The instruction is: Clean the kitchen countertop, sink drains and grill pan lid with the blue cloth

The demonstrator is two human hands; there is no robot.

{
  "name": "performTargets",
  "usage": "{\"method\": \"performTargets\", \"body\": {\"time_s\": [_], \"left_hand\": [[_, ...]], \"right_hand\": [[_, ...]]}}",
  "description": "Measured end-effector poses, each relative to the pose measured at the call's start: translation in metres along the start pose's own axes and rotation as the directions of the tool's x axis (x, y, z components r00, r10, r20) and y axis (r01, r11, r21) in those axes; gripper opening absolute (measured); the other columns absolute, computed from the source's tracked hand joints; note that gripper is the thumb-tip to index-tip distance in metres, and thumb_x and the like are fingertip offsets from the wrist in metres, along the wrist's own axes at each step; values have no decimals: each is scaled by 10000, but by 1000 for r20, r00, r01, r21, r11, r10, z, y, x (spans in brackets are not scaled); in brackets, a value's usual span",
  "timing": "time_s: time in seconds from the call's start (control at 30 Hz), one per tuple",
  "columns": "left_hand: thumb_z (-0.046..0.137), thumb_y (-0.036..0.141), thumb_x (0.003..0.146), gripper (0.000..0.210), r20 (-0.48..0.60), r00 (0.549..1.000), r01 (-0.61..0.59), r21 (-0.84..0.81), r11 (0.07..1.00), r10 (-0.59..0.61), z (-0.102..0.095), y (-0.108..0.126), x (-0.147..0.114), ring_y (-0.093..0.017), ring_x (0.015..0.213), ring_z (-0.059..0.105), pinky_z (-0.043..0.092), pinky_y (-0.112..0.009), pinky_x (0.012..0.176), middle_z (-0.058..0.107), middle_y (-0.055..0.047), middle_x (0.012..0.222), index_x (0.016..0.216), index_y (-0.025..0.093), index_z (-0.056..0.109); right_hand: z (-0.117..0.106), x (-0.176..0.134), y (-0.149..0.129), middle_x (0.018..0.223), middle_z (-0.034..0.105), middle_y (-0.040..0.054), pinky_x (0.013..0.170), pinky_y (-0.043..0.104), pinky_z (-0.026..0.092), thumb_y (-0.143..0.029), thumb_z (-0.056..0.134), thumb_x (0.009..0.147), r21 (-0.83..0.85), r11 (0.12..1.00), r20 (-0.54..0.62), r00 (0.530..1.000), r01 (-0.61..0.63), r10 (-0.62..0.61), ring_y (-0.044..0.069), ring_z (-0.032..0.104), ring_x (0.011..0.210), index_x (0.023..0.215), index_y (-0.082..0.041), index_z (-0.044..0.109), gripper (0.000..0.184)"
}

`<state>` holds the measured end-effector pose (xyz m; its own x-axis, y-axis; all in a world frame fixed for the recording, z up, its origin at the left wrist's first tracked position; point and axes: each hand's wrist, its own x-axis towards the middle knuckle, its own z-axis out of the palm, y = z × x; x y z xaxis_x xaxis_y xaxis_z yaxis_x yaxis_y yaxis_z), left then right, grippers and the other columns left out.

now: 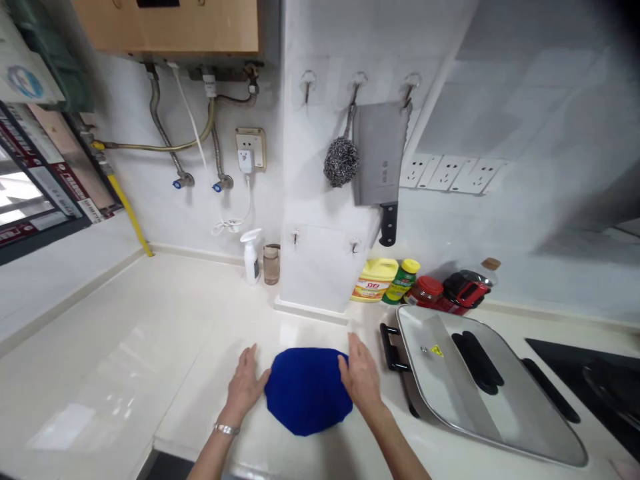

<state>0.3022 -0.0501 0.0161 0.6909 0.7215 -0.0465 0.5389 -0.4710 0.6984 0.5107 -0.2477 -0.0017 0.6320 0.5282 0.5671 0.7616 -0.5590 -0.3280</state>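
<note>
A dark blue piece, apparently a cloth (307, 392), lies flat on the white countertop (195, 393) with a rounded, many-cornered outline. At its left edge is my left hand (245, 385), fingers stretched forward and the thumb reaching to the rim. My right hand (360, 373) rests along the right edge, fingers extended and the thumb over the blue surface. Both hands are open, and neither grips the cloth. A silver bracelet (227, 429) circles my left wrist.
To the right stands a lidded electric pan (480, 393), its black handle near my right hand. Behind are a spray bottle (251, 257), a brown cup (271, 264) and a yellow jug (375, 280). A cleaver (380, 153) and a steel scrubber (341, 162) hang on the pillar.
</note>
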Motion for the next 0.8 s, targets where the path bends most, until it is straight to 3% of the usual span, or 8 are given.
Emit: {"method": "performTargets", "body": {"time_s": [0.03, 0.1, 0.2, 0.27, 0.43, 0.5, 0.6, 0.8], "left_hand": [[450, 433, 848, 750, -54, 998, 30, 43, 999, -28, 1, -16, -2, -374, 1427, 327, 305, -544, 1157, 295, -260, 1561, 1472, 35, 326], [386, 417, 865, 721, -142, 986, 99, 118, 988, -82, -1, -50, -13, -389, 1501, 115, 127, -581, 1211, 235, -258, 1591, 1456, 5, 356], [205, 493, 929, 714, -301, 922, 342, 334, 878, -244, -9, -96, -38, -417, 1496, 117, 78, -636, 1191, 243, -232, 1597, 1485, 74, 359], [157, 582, 928, 731, -346, 890, 430, 421, 799, -296, -13, -117, -51, -431, 1495, 111, 89, -670, 1171, 213, -167, 1624, 1506, 178, 352], [79, 594, 943, 739, -421, 885, 413, 510, 755, -200, -7, -129, -60, -415, 1490, 154, 142, -678, 1152, 244, -170, 1611, 1516, 202, 330], [83, 582, 951, 729, -442, 883, 399, 530, 748, -157, -3, -127, -58, -414, 1487, 157, 156, -682, 1145, 261, -175, 1601, 1515, 192, 329], [97, 580, 954, 715, -447, 886, 380, 543, 749, -126, -2, -126, -56, -409, 1483, 171, 192, -677, 1136, 275, -170, 1594, 1518, 200, 318], [103, 608, 933, 735, -442, 879, 416, 532, 737, -177, -7, -121, -52, -401, 1477, 205, 224, -665, 1132, 291, -149, 1593, 1511, 217, 335]], "right_hand": [[14, -6, -4, 1398, 546, 209, 1066, 540, 426, -336, 336, 992, -13, 998, 44, 997, 57, -56, 328, 484, 1320, 1437, -93, 450, 520], [40, -22, -16, 1448, 517, 158, 1106, 599, 364, -348, 387, 981, -7, 984, 184, 967, 181, -176, 341, 428, 1371, 1465, -163, 437, 520], [58, -56, -27, 1543, 404, 118, 1114, 652, 325, -366, 447, 951, 24, 973, 285, 931, 230, -227, 370, 338, 1426, 1511, -222, 379, 582], [54, -83, -25, 1584, 324, 102, 1127, 664, 306, -365, 484, 927, 40, 977, 274, 938, 209, -212, 379, 290, 1448, 1547, -237, 305, 658], [27, -131, 9, 1598, 281, 98, 1126, 679, 306, -318, 550, 857, -7, 991, 224, 966, 131, -126, 397, 264, 1455, 1581, -241, 204, 807], [29, -123, 23, 1608, 241, 133, 1117, 706, 285, -278, 546, 835, -48, 997, 201, 978, 61, -51, 421, 232, 1460, 1584, -203, 183, 836], [52, -84, 44, 1613, 190, 199, 1105, 728, 255, -249, 506, 836, -97, 995, 140, 989, -27, 41, 439, 172, 1470, 1574, -124, 188, 813], [110, 5, 81, 1523, 302, 334, 1092, 734, 208, -236, 396, 866, -209, 936, -23, 958, -283, 285, 464, 140, 1465, 1434, 49, 386, 636]]}}
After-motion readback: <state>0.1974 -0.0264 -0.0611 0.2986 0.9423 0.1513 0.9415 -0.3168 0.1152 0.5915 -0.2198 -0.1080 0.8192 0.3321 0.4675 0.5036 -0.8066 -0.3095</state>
